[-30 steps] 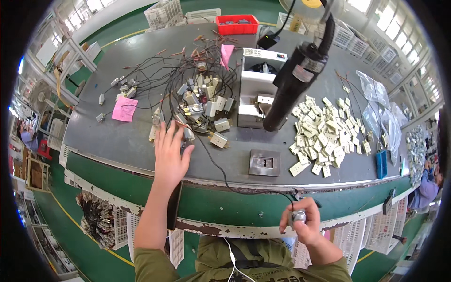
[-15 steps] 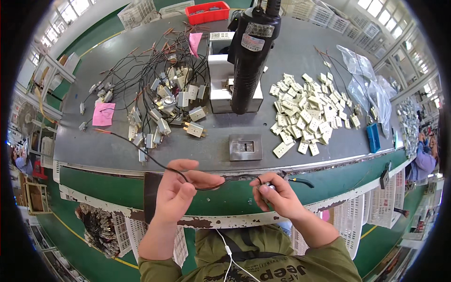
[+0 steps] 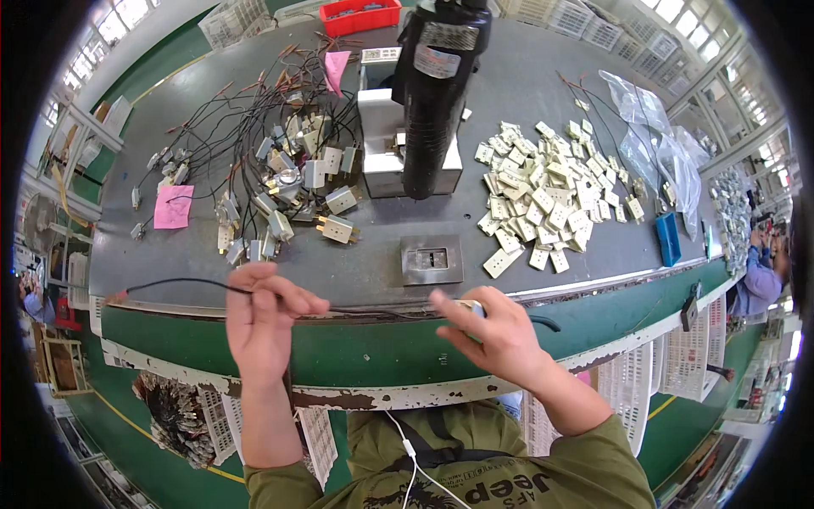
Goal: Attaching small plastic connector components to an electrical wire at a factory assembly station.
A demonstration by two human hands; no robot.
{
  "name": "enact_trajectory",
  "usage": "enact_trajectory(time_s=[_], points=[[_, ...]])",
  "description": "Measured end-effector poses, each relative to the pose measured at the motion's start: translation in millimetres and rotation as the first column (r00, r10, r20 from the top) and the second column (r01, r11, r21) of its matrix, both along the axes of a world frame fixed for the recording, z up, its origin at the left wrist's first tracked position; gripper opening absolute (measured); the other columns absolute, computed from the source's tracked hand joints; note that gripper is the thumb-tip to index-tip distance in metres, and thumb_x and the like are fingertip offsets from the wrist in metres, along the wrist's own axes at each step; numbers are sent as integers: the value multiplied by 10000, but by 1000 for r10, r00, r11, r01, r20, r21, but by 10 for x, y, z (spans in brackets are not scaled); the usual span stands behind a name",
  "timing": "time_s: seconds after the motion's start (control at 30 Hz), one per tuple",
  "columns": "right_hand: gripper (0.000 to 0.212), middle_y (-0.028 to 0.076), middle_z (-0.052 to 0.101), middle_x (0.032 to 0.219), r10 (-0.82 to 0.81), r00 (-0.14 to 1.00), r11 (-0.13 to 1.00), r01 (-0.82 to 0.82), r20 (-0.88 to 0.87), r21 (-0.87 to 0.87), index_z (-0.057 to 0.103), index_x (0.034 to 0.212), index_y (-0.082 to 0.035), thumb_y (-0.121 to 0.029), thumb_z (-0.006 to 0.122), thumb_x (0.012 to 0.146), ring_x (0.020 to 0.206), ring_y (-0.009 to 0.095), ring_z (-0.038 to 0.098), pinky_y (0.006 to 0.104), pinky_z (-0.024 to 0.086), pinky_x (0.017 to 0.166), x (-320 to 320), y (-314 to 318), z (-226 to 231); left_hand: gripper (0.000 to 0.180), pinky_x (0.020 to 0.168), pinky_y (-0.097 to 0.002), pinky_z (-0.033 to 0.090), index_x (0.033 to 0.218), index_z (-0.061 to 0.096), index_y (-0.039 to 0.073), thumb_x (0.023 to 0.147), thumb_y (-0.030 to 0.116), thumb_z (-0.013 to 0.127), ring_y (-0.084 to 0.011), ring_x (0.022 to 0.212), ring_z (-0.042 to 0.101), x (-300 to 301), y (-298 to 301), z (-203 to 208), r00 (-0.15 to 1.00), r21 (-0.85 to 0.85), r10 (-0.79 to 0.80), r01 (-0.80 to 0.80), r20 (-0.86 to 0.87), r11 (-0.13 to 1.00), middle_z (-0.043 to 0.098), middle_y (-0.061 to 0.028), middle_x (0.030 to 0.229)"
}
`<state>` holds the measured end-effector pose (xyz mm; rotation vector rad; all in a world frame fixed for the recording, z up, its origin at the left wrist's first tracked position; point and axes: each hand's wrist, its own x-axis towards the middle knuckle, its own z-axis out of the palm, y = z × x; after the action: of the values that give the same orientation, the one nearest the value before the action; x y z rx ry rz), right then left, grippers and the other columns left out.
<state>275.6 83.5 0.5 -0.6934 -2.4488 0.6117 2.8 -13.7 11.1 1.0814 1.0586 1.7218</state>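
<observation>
Head view, left hand: the left hand is raised over the bench's green front strip, fingers bent with the thumb laid against them, the cord passing through.
Head view, right hand: the right hand has its fingers parted; whether they pinch the connector, partly hidden beside them, I cannot tell.
Black cord: the black cord spans both hands near the bench edge, its reddish tip sticking out to the left.
Metal block: the slotted metal block sits beyond the hands, between them.
Grey benchtop: plug pieces with wires lie left of the white machine; cream sockets heap right.
</observation>
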Motion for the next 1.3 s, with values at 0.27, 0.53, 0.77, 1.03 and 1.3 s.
enact_trajectory(time_s=[0.27,0.53,0.77,1.03,1.3], points=[[633,132,549,972,123,977,966,-158,-172,-207,424,1409,-29,-32,664,823,853,287,542,373,457,754,-51,68,50,360,848,-418,560,1296,391,8,1052,265,330,-365,1061,634,-53,29,-106,929,-34,10,3,370,999,642,-184,1025],[621,64,608,986,8,998,998,-4,-67,57,591,1281,-142,-33,767,694,831,253,564,357,470,732,-73,114,-57,349,839,-406,557,1327,375,19,1048,227,344,-299,967,664,28,-43,-173,994,96,63,-54,-93,994,636,-123,964],[632,73,625,992,-156,985,981,163,-70,106,616,1221,-98,11,787,622,871,277,585,371,485,771,131,184,-204,400,796,-362,552,1378,343,24,1039,232,385,-249,885,661,-323,-98,-18,939,22,331,-335,95,942,588,-98,910],[538,119,628,1074,-60,994,994,51,-95,-95,619,1181,-45,67,728,666,974,299,595,382,486,832,-17,132,-72,434,928,-394,485,1380,351,23,1020,247,445,-256,1033,611,-284,-67,-39,998,-19,63,-63,5,998,598,-214,1188],[536,108,644,1035,-51,983,985,20,-177,-172,629,1186,-52,46,755,674,895,264,628,340,509,761,-151,75,-164,418,919,-391,501,1330,384,14,1008,264,479,-292,1095,609,78,-31,-158,990,-54,-88,83,-108,995,606,-225,1155]])
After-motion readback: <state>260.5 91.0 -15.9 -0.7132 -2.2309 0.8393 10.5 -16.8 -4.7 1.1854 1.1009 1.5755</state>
